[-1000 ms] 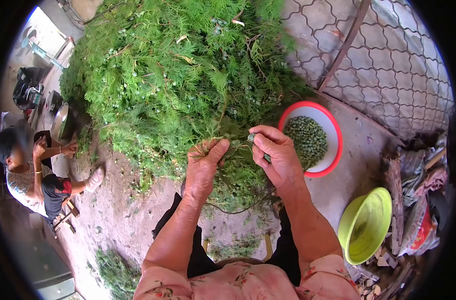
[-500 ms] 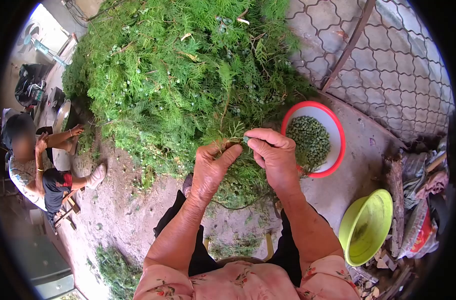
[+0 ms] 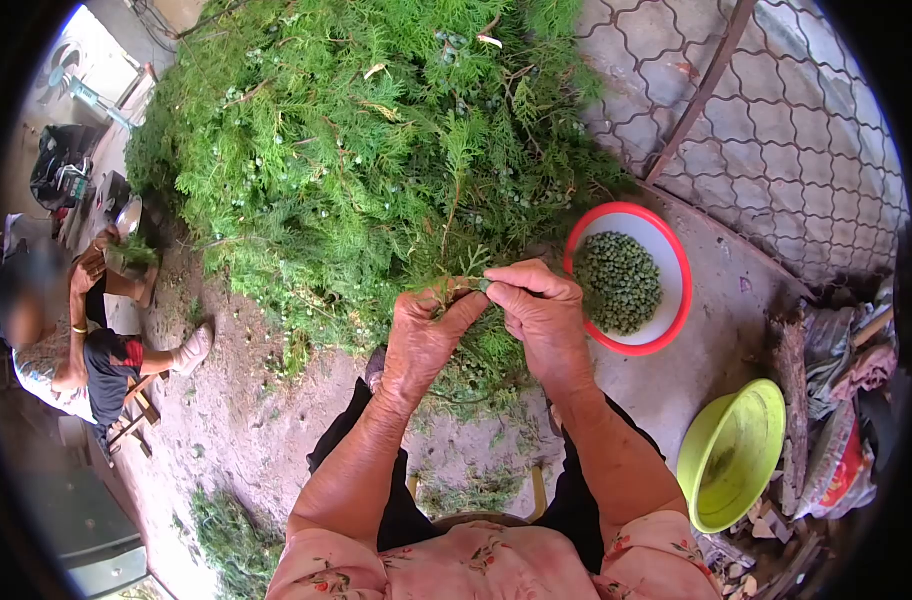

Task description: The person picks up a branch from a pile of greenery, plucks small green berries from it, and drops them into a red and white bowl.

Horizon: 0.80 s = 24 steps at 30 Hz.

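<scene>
My left hand (image 3: 421,335) is closed on a leafy green conifer sprig (image 3: 456,200), whose stem runs up from the fingers. Thumb and forefinger of my right hand (image 3: 546,315) pinch a small blue-green cone (image 3: 484,286), close beside the left fingertips. Whether the cone is still joined to the sprig is hard to see. Just right of that hand stands a white basin with a red rim (image 3: 688,270), holding a heap of picked green cones (image 3: 618,285). Ahead of both hands rises a large pile of conifer branches (image 3: 326,150) dotted with cones.
At the left, another person (image 3: 56,340) sits on a low stool with a green sprig near their hands. A yellow-green basin (image 3: 731,455) tilts at the lower right, near sacks (image 3: 846,450) and wood scraps. Wire mesh (image 3: 786,130) leans at the upper right.
My right hand has moved slightly left, bringing its fingertips up against the left ones. The other person has leaned back to the left and drawn both hands together near a sprig.
</scene>
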Each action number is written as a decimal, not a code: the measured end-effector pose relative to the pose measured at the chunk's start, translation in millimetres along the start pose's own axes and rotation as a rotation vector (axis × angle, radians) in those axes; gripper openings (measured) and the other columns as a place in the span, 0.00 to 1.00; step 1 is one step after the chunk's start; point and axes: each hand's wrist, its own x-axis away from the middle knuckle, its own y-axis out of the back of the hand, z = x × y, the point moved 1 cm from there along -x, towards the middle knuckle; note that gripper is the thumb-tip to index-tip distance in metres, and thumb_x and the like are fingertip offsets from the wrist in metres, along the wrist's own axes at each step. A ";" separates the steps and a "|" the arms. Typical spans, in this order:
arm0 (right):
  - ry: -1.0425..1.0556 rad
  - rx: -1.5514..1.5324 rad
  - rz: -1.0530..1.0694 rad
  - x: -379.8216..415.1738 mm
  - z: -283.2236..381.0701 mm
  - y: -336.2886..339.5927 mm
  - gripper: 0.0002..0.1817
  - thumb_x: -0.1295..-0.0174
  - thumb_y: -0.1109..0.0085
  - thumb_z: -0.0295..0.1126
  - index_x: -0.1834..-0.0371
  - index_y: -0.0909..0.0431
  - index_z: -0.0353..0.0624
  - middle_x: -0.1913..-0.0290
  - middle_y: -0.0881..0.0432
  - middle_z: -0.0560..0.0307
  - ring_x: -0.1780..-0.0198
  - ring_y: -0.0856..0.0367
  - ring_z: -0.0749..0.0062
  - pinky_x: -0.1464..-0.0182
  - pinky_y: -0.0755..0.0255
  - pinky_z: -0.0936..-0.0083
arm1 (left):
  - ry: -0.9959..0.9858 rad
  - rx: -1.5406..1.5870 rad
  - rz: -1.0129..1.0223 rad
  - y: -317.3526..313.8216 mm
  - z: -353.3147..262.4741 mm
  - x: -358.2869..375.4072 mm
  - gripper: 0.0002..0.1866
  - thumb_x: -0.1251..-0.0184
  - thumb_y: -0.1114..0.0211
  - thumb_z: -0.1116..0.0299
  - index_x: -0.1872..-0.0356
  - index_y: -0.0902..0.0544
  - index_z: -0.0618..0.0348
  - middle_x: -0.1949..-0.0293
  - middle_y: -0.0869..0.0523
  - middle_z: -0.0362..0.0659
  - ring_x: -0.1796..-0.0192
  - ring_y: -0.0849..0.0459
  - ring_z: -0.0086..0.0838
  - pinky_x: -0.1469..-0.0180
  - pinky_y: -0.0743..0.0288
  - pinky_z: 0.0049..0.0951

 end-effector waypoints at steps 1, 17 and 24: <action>-0.006 0.005 0.009 0.1 1.0 -0.5 0.06 0.50 0.37 0.20 0.67 0.17 0.39 0.70 0.27 0.69 0.79 0.36 0.91 0.80 0.45 0.90 | 0.015 0.033 -0.008 0.3 0.4 0.2 0.06 0.45 0.35 0.77 0.66 0.16 0.62 0.70 0.17 0.35 0.68 0.23 0.16 0.63 0.30 0.19; -0.273 -0.300 0.072 -10.1 10.6 20.3 0.11 0.38 0.47 0.33 0.61 0.24 0.36 0.72 0.27 0.60 0.79 0.31 0.81 0.81 0.42 0.84 | 0.064 0.195 -0.005 0.8 -3.7 0.7 0.07 0.48 0.35 0.75 0.67 0.16 0.62 0.73 0.17 0.35 0.69 0.23 0.18 0.62 0.30 0.21; -0.412 -0.172 0.163 -6.9 19.1 13.5 0.18 0.38 0.45 0.41 0.62 0.23 0.34 0.75 0.29 0.61 0.82 0.34 0.82 0.84 0.47 0.86 | 0.104 0.090 0.017 0.5 -10.0 3.5 0.08 0.53 0.33 0.73 0.70 0.17 0.63 0.73 0.18 0.36 0.69 0.23 0.21 0.61 0.31 0.23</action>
